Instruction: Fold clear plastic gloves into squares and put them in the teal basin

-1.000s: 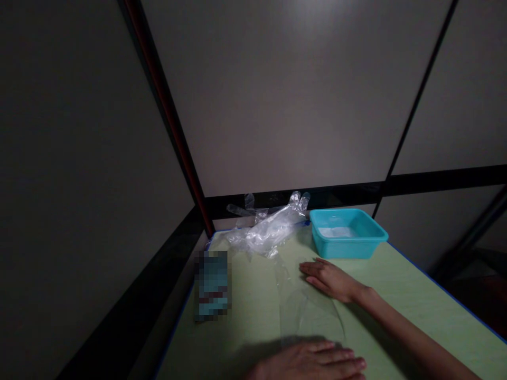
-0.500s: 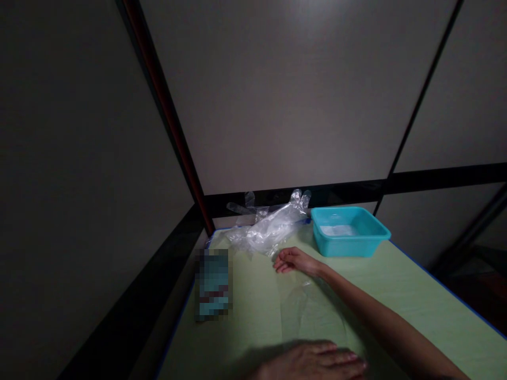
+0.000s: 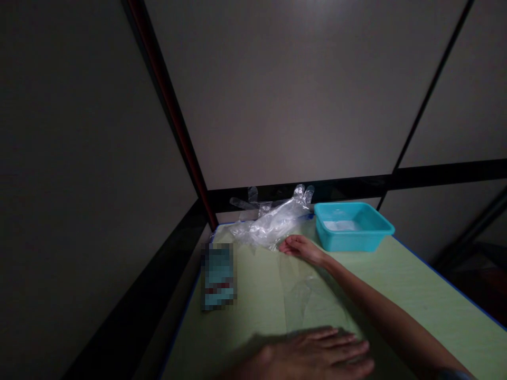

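A thin clear plastic glove (image 3: 299,298) lies spread on the green tabletop (image 3: 253,295), its outline faint. My right hand (image 3: 299,248) is at its far end, fingers curled together and pinching the edge of the film. Close to the bottom of the view, my left hand (image 3: 320,353) lies palm down over the glove's near end with its fingers stretched out. Just beyond my right hand is a crumpled pile of clear plastic gloves (image 3: 273,221), some fingers sticking up against the wall.
A turquoise plastic basin (image 3: 352,241) with something white inside stands right of the pile. On the left lies a blurred-out teal packet (image 3: 219,277). The table has a blue edge (image 3: 447,285). Panelled walls (image 3: 297,105) rise behind and to the left.
My right hand has moved slightly farther away, toward the pile. The left hand remains low, its fingers a little more spread. The whole view has shifted slightly.
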Available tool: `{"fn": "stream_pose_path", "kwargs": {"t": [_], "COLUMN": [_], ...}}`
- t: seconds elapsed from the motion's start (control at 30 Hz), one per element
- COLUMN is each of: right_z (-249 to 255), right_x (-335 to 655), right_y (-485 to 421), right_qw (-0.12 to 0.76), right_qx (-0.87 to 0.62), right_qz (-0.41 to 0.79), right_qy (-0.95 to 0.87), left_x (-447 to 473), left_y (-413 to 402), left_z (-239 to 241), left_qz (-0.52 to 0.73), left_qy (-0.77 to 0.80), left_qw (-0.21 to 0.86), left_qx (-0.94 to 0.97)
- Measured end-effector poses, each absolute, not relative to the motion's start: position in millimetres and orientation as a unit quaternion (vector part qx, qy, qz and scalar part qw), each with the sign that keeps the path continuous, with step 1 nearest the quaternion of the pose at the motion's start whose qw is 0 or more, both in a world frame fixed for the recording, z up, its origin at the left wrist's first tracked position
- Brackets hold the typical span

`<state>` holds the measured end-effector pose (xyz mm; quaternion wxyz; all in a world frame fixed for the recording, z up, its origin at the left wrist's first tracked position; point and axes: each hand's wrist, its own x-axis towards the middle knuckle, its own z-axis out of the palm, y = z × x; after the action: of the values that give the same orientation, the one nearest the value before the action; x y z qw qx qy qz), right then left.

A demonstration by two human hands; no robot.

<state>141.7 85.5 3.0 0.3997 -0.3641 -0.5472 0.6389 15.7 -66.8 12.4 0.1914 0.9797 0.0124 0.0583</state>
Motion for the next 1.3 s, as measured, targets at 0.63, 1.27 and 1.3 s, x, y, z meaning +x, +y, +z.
{"fn": "stream_pose_path", "kwargs": {"t": [0.63, 1.27, 1.3], "right_z": [-4.3, 8.6, 11.6], "right_x": [220.5, 218.5, 218.0], "right_y": [32.3, 20.2, 15.1], "right_qw": [0.466, 0.485, 0.472], "right_qx": [-0.417, -0.376, -0.364], "right_qz": [0.591, 0.584, 0.594], "right_qy": [-0.51, -0.531, -0.54], "left_x": [-15.0, -12.6, -11.2], "left_y": [55.1, 40.1, 35.8], "left_z": [-19.1, -1.4, 2.6], "left_qz": [0.339, 0.391, 0.377], "left_qy": [0.221, 0.177, 0.153], "left_qw": [0.765, 0.784, 0.798], "left_qx": [0.501, 0.448, 0.445]}}
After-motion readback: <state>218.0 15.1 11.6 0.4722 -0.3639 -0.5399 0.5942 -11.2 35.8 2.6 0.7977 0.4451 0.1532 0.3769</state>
